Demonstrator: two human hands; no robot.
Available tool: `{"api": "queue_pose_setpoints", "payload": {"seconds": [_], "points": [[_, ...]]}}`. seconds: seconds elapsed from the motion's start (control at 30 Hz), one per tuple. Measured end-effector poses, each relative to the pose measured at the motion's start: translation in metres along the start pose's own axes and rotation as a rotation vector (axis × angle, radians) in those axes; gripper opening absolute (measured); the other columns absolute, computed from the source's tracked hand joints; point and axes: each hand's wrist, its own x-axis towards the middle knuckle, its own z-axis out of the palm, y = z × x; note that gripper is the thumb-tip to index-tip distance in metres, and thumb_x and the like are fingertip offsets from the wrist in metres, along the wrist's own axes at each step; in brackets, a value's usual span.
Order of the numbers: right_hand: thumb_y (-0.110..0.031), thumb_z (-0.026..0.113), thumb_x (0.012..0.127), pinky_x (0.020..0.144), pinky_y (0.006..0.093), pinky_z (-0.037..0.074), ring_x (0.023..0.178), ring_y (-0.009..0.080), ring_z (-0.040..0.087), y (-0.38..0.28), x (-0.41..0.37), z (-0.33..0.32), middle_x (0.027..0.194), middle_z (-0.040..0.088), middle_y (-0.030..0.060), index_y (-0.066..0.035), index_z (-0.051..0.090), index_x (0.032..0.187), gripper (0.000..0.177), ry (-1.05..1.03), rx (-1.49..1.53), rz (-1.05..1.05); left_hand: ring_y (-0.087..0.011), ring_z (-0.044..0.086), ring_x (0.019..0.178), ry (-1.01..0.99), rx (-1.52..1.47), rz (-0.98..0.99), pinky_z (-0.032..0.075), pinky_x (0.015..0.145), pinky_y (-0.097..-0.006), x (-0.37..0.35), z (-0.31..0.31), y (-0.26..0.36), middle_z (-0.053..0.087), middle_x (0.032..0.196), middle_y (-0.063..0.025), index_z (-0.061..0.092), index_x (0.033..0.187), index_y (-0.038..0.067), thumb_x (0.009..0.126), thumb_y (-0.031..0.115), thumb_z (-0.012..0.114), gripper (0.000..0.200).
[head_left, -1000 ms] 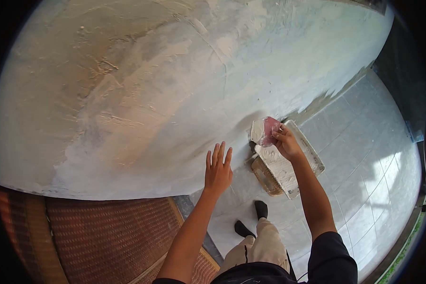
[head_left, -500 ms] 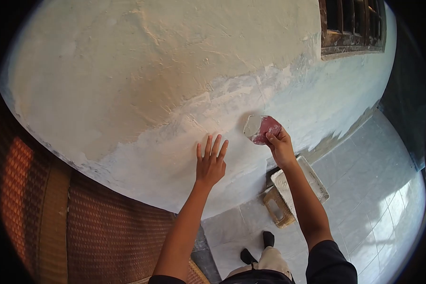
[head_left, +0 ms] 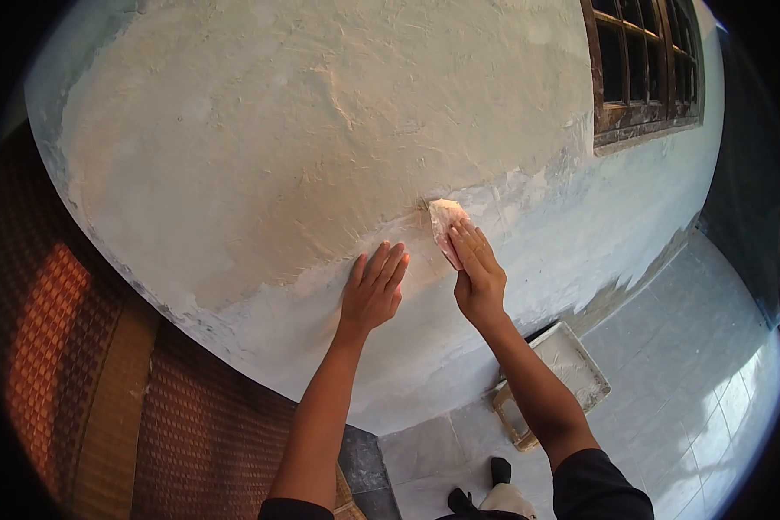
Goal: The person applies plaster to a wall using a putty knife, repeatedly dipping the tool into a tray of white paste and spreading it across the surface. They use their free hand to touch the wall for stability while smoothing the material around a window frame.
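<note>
My right hand [head_left: 481,276] grips a reddish flat putty scraper [head_left: 446,227] smeared with pale filler. Its far edge meets the wall [head_left: 234,182] at the border between the rough beige surface and the smoother whitish band. The fingers lie along the back of the scraper and hide part of it. To the left, my left hand [head_left: 373,289] is open, with its fingers stretched out and resting on or very near the wall; contact is hard to tell.
A pale-coated tray [head_left: 572,360] sits on a small stool [head_left: 516,420] at the wall's foot, on grey floor tiles [head_left: 650,364]. A wooden-framed window [head_left: 646,65] is at upper right. Woven brown panels [head_left: 208,425] line the lower left.
My right hand has moved up and left and laid the scraper, held off the wall earlier, against it. My left hand has shifted slightly left. The view has shifted a little.
</note>
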Motion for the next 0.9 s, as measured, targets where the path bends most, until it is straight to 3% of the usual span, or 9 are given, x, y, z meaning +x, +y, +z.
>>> {"api": "queue_pose_setpoints", "payload": {"seconds": [0.47,0.9], "points": [[0.004,0.056,0.081,0.104,0.0490,0.041,0.125,0.0348,0.050,0.029,-0.026,0.070,0.129,0.056,0.0184,-0.002,0.063,0.118,0.038,0.033,-0.342,-0.153,-0.0213,0.039,0.134,0.109,0.200,0.051,0.020,0.113,-0.0472,-0.002,0.019,-0.002,0.041,0.145,-0.0022,0.047,0.137,0.014,0.088,0.029,0.040,0.052],[-0.003,0.057,0.082,0.104,0.0495,0.041,0.126,0.0361,0.048,0.042,-0.026,0.060,0.134,0.050,0.0225,0.001,0.056,0.126,0.044,-0.110,-0.462,-0.302,-0.0222,0.038,0.135,0.128,0.217,0.059,0.018,0.113,-0.0493,-0.002,0.023,-0.001,0.041,0.145,-0.0030,0.048,0.135,0.016,0.088,0.029,0.040,0.050]]}}
